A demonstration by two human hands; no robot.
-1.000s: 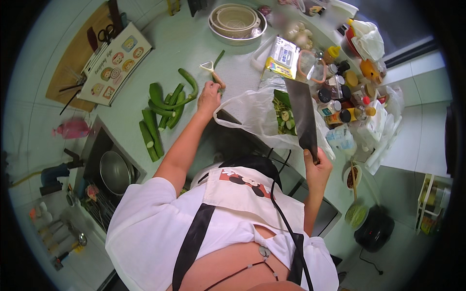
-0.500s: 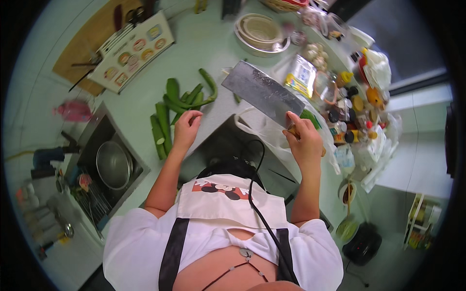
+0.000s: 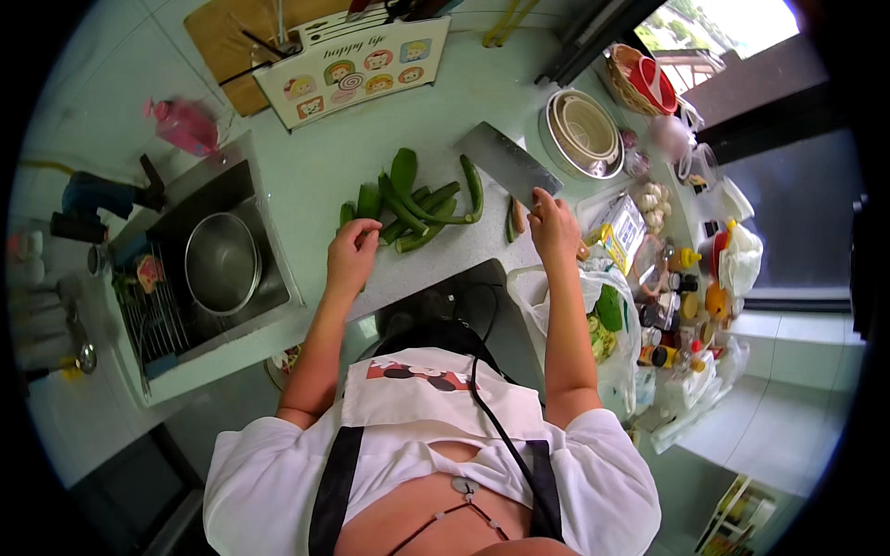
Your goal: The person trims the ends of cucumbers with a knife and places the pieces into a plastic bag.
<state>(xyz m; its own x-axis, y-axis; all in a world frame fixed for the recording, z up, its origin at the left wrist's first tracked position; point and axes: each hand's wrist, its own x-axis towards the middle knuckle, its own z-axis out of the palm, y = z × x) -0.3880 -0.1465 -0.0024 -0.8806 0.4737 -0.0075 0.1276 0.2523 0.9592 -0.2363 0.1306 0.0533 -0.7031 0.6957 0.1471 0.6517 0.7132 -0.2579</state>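
My right hand [image 3: 553, 227] is closed round the handle of a broad, dark-bladed cleaver [image 3: 508, 162]. The blade slants away to the far left over the light counter. My left hand [image 3: 354, 252] has its fingers curled together beside a pile of long green gourds [image 3: 426, 221], cut into lengths, one of them bent; nothing shows in its grasp. Left of the pile more gourd lengths stand partly behind that hand. Small thin green pieces [image 3: 511, 222] lie between the pile and my right hand. A white plastic bag [image 3: 623, 371] holding green scraps sits by my right forearm.
To the left, a sink [image 3: 283, 250] holds a metal bowl [image 3: 222, 264]. A knife rack [image 3: 352, 74] stands at the back. Nested bowls [image 3: 584, 134], garlic [image 3: 653, 206] and several bottles [image 3: 660, 320] crowd the right side. A black cord [image 3: 475, 371] hangs over my apron.
The view has turned, so the counter and its things appear shifted. The cleaver has moved clear of the plastic bag toward the back. My left hand stays near the gourds.
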